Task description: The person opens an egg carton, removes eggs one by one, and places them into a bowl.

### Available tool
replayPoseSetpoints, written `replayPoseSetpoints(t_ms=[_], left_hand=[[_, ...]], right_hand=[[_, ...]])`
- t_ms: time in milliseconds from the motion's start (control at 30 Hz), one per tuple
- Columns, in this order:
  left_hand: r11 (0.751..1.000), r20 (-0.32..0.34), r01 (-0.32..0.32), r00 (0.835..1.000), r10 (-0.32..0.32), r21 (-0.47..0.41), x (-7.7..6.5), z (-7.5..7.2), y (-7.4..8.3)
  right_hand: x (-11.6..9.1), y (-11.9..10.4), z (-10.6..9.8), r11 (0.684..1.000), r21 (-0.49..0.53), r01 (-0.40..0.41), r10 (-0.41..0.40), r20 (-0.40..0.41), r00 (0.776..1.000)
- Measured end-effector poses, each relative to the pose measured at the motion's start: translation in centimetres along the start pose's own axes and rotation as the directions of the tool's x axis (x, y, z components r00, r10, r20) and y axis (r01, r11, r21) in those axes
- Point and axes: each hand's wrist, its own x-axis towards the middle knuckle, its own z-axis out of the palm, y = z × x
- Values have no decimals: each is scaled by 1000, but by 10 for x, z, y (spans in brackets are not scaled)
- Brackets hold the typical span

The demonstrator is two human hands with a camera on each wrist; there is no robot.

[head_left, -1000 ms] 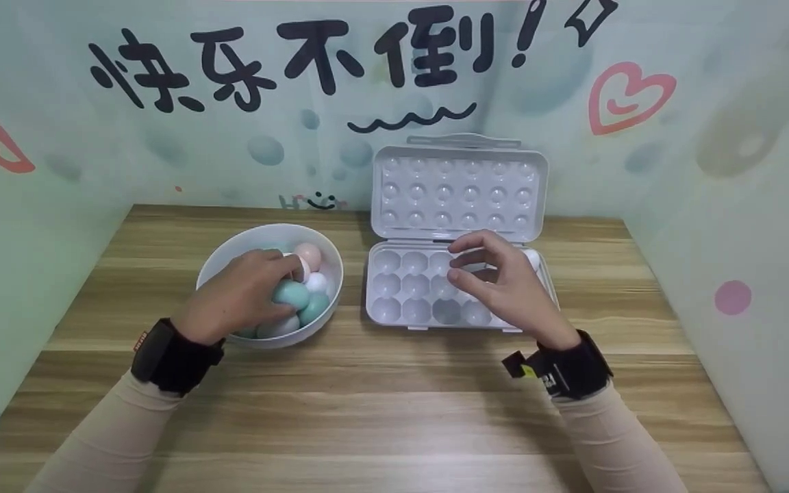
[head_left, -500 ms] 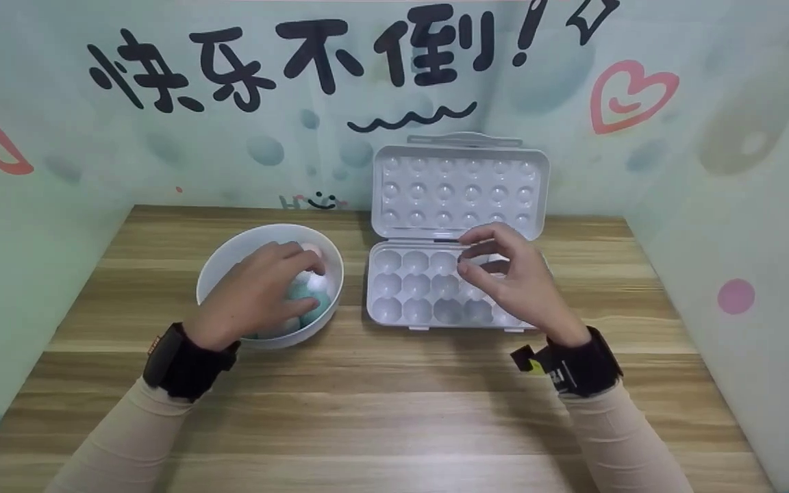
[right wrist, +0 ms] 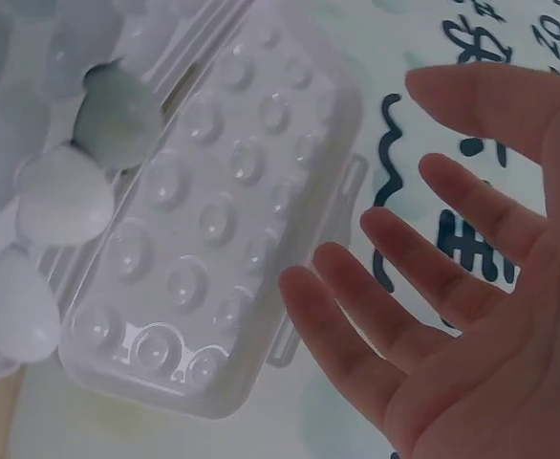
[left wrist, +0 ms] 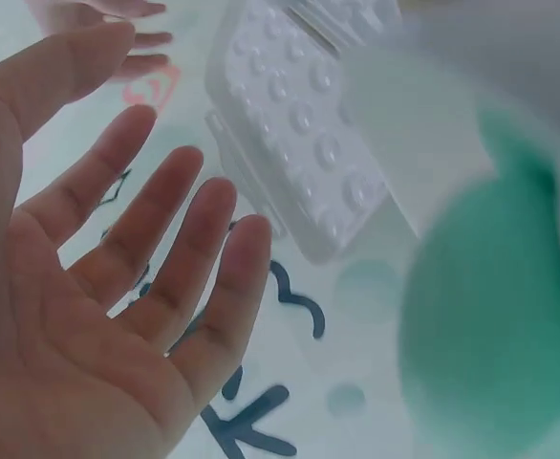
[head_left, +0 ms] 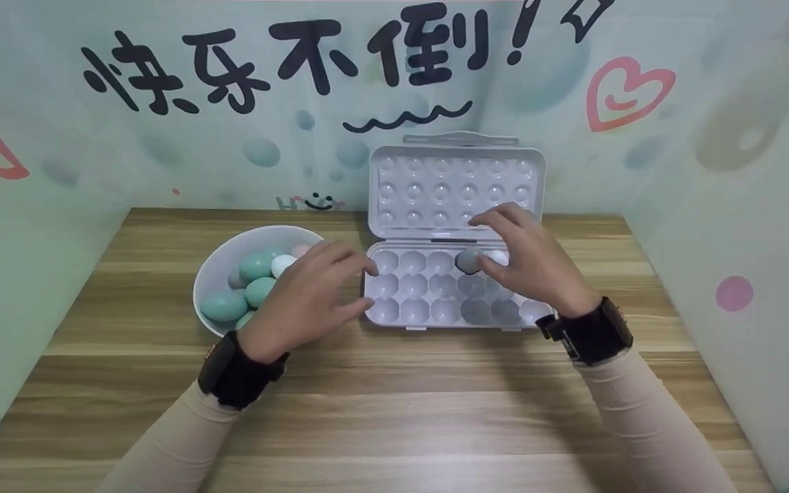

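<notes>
My left hand (head_left: 309, 294) hovers at the right rim of a white bowl (head_left: 206, 263), fingers spread; its palm (left wrist: 89, 354) holds nothing. Green eggs (head_left: 224, 305) and a white egg (head_left: 283, 266) lie in the bowl. My right hand (head_left: 538, 260) is above a white egg box, its fingers loosely bent and, in the right wrist view, around nothing. A grey-green egg (head_left: 468, 261) sits in the box's back row beside the thumb tip. White eggs (right wrist: 65, 196) stand in line with it, partly hidden in the head view.
The egg box's hinged lid (head_left: 456, 181) leans back, raised, near the printed backdrop (head_left: 230, 150). Vacant cups (head_left: 414, 285) fill the left part of the box. The wooden table (head_left: 394, 404) stretches in front of it.
My left hand has moved right, out of the bowl, uncovering several eggs. My right hand has shifted back and right, and its fingers have spread; the grey-green egg now shows in the back row.
</notes>
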Motion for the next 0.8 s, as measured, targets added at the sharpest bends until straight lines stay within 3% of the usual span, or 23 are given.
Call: replayPoseSetpoints(t_ms=[167, 400, 600, 800], left_hand=[[999, -46, -30, 999, 28, -43, 7, 15, 13], [993, -52, -76, 996, 72, -87, 16, 35, 28], [993, -39, -84, 996, 81, -81, 17, 54, 35], [994, 15, -33, 999, 35, -104, 16, 65, 36]], right_hand=[[5, 15, 7, 995, -96, 24, -12, 128, 992], [12, 29, 20, 987, -150, -61, 103, 286, 953], [15, 34, 29, 979, -163, -122, 173, 355, 919], [19, 36, 35, 978, -170, -123, 177, 355, 918]])
